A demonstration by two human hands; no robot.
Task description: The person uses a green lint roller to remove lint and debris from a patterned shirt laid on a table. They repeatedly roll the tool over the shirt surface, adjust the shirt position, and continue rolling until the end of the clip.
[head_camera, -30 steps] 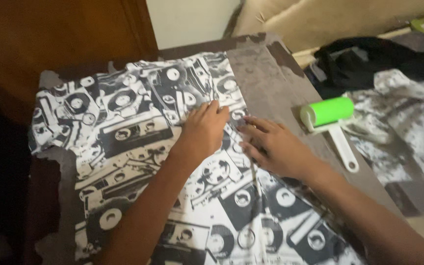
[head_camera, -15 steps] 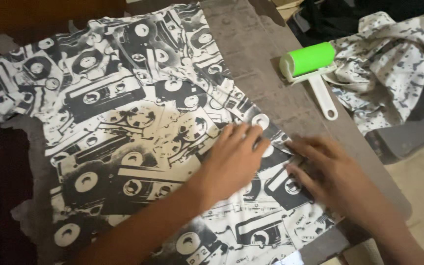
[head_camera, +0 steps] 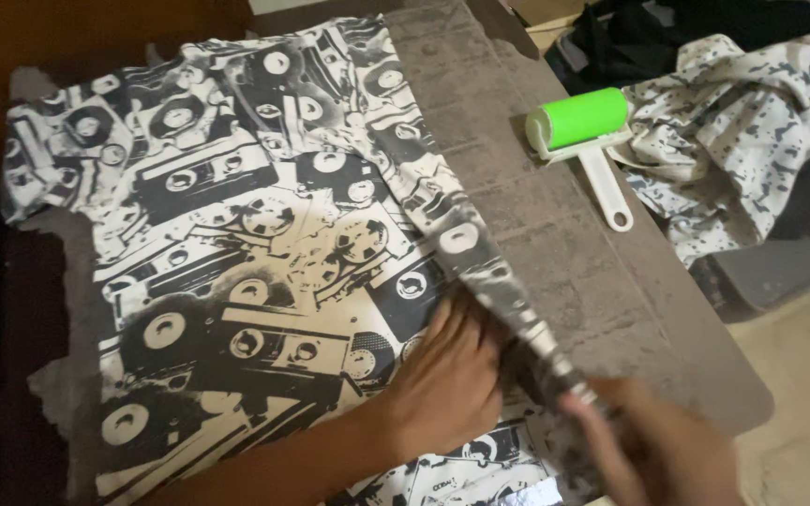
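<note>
Fingers, left hand (head_camera: 447, 375): flat and released, pressed palm-down on the cassette-print shirt (head_camera: 236, 244), just beside its right edge.
Fingers, right hand (head_camera: 649, 445): blurred at the lower right, pinching the folded right edge of the shirt and lifting it slightly; the grip looks clenched on the cloth.
Shirt: black-and-cream, spread over most of the surface (head_camera: 564, 272), its right edge turned over in a long narrow ridge running toward the right hand.
Surface: worn grey-brown top with patchy wear and a rounded near corner, bare to the right of the shirt.
Lint roller (head_camera: 581, 126): bright green roll on a white handle, lying on the surface near its right side, well apart from both hands.
Speckled cloth (head_camera: 733, 131): white with dark flecks, crumpled just beyond the roller, touching its head.
Dark clothes (head_camera: 649, 23): heaped at the top right.
Room: dim, with brown wood at the upper left and pale floor at the lower right.
</note>
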